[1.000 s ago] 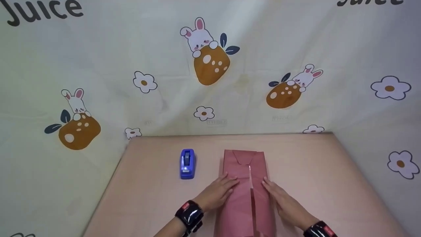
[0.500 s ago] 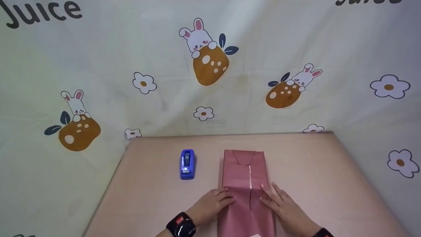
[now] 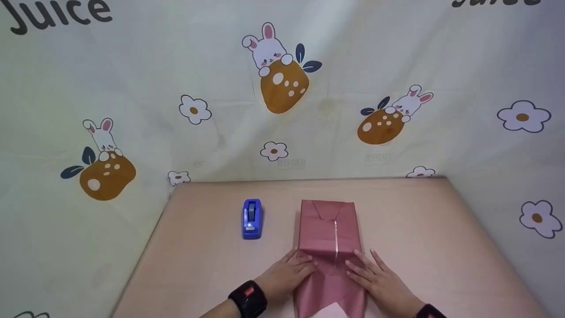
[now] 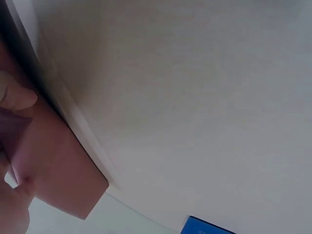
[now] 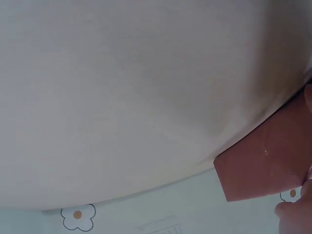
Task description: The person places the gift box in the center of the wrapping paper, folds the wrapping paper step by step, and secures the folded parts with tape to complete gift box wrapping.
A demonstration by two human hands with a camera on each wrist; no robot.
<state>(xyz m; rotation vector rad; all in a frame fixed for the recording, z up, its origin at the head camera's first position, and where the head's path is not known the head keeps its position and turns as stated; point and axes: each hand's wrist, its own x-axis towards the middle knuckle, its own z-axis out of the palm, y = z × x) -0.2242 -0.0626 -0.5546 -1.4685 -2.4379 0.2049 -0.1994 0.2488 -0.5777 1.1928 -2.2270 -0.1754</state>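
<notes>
A parcel wrapped in dusty-red paper (image 3: 320, 236) lies lengthwise on the table, its far end folded into a neat flap. A shiny strip runs down its middle seam. Toward me the paper is loose and creased inward, and a pale patch shows at the bottom edge of the head view. My left hand (image 3: 284, 274) rests at the left side, fingertips on the creased paper. From the right, my right hand (image 3: 384, 282) presses with spread fingers at the same level. Both wrist views show the wrapped parcel (image 4: 66, 168) at the edge, with a few fingertips over it.
A blue tape dispenser (image 3: 252, 219) stands on the table left of the parcel. The table (image 3: 207, 260) has a pale pinkish cover. Behind and beside it hangs a light cloth (image 3: 220, 57) printed with rabbits, fruit and flowers.
Both hands have slid a little toward me along the parcel. The near paper, flat with an open seam before, is now pushed inward, and a pale patch has appeared at the bottom.
</notes>
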